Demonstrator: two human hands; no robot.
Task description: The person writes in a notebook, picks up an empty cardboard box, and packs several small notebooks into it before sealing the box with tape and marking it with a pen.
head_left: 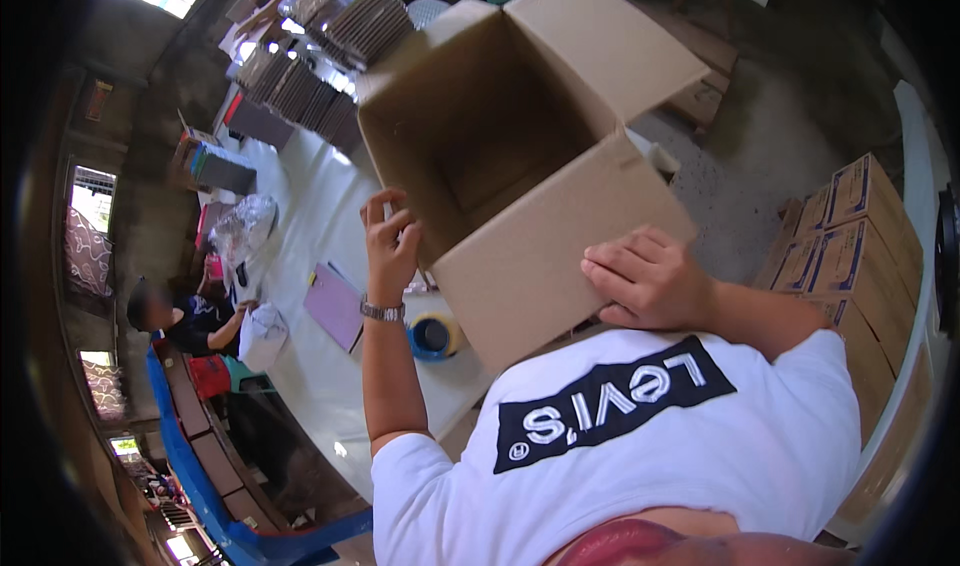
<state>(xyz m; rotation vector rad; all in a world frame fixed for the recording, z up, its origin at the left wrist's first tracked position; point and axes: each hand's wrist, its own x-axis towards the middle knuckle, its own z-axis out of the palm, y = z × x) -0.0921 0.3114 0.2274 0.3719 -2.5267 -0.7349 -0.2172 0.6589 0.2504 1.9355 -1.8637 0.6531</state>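
Observation:
A large brown cardboard box (480,171) stands tilted in front of me with its top open. Its bare inside walls show, and its flaps are folded outward. My left hand (392,244), with a watch on the wrist, is at the box's left edge, fingers bent round that edge. On the near flap (560,256) lies my right hand (640,276); its fingers are curled over the outer face, and the thumb is by the flap's lower edge. Close to my left forearm sits a roll of tape (432,337) with a blue core on the table.
A pale-covered table (310,366) carries a purple folder (334,306), plastic bags (243,228) and stacked bundles of flat brown pieces (300,91). Another person (195,324) sits at its far left side. Closed cartons (845,236) are stacked at the right.

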